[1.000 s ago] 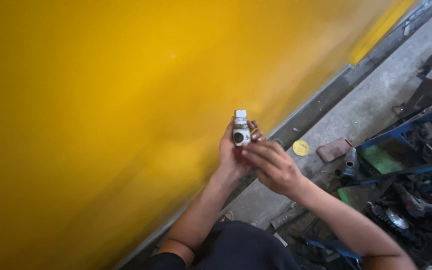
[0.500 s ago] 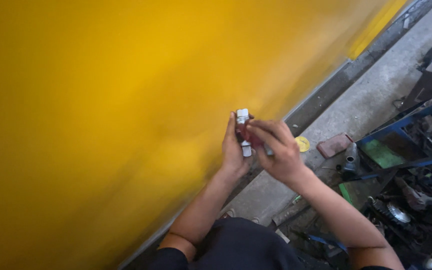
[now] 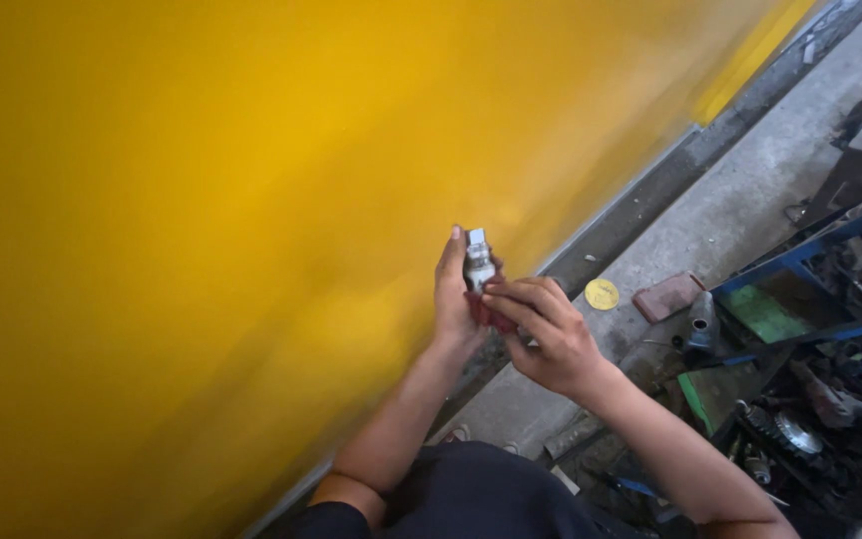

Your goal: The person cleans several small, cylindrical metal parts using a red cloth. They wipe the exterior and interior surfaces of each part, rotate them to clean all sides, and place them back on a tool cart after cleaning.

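Observation:
A small silver metal part [image 3: 478, 262] with a square end pointing up sits against a red piece [image 3: 487, 311] in my left hand [image 3: 454, 294], which grips it from behind with the fingers upright. My right hand [image 3: 548, 334] comes in from the right, its fingertips pinched on the lower end of the part and the red piece. Both hands are raised close in front of a big yellow panel [image 3: 231, 220].
A grey concrete floor [image 3: 740, 210] runs along the panel's base. On it lie a yellow round lid [image 3: 602, 293] and a reddish brick piece [image 3: 667, 295]. A blue metal rack [image 3: 810, 250] with tools, gears and scrap fills the right side.
My hands turned the silver part, so its round opening no longer faces me and its square end points up. The right fingers have closed over its lower end.

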